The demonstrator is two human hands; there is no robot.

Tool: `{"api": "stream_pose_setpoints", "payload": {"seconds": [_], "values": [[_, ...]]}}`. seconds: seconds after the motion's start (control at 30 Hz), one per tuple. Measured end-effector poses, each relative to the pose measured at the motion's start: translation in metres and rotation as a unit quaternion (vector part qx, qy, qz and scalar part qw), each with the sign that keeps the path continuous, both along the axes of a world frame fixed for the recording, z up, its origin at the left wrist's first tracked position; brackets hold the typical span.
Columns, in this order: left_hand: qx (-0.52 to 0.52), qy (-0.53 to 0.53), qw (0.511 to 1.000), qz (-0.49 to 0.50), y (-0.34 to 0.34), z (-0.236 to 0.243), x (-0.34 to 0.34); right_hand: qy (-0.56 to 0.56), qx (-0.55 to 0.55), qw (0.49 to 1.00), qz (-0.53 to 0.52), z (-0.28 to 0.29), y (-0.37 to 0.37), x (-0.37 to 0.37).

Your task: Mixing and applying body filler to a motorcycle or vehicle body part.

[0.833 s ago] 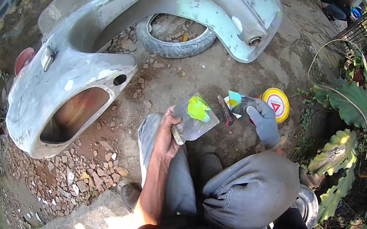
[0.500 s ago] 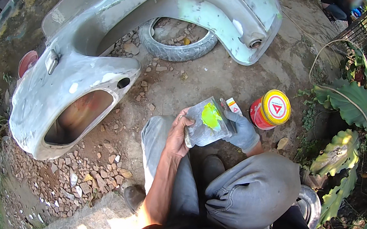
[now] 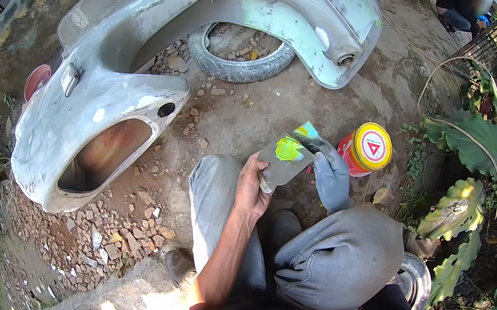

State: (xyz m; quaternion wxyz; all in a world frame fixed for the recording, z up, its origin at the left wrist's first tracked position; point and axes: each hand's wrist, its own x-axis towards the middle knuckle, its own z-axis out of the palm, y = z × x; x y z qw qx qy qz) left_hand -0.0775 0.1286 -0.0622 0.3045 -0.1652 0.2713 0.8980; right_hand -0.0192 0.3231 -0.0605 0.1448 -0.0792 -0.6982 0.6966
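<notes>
Left fingers (image 3: 253,168) pinch plate (image 3: 280,169); right fingers (image 3: 328,158) (gloved) tilt spreader (image 3: 306,132).

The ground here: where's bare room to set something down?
Bare ground shows between the tyre and the smeared plate, and between the can and the pale vehicle body. Rubble crowds the lower left; plants crowd the right.

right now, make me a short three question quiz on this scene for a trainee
1. Which hand wears the grey glove?
2. True or false: the red can stands to the right of that glove.
3. The big yellow-green dab sits on: a) the tire, b) the flat plate, c) the shoe.

Key: 1. The right hand. 2. True. 3. b.
</notes>
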Motion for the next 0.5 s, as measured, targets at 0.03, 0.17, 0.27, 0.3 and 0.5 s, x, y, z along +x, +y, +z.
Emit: {"api": "stream_pose_setpoints", "payload": {"seconds": [0.03,0.17,0.27,0.3,0.5], "values": [[-0.004,0.000,1.000,0.003,-0.002,-0.007,0.002,-0.014,0.066,0.998,-0.016,0.002,-0.017,0.000],[0.061,-0.009,0.998,0.014,-0.001,-0.018,0.000,-0.006,0.142,0.990,-0.020,-0.020,-0.012,0.005],[-0.010,0.000,0.999,0.036,-0.017,-0.014,-0.004,-0.065,0.215,0.974,0.018,-0.036,0.009,0.006],[0.001,0.004,1.000,0.031,-0.014,-0.010,-0.006,-0.106,0.261,0.959,0.018,-0.033,0.024,0.011],[-0.150,0.109,0.979,0.079,-0.013,0.006,0.002,-0.060,-0.030,0.984,-0.165,-0.006,0.033,0.017]]}}
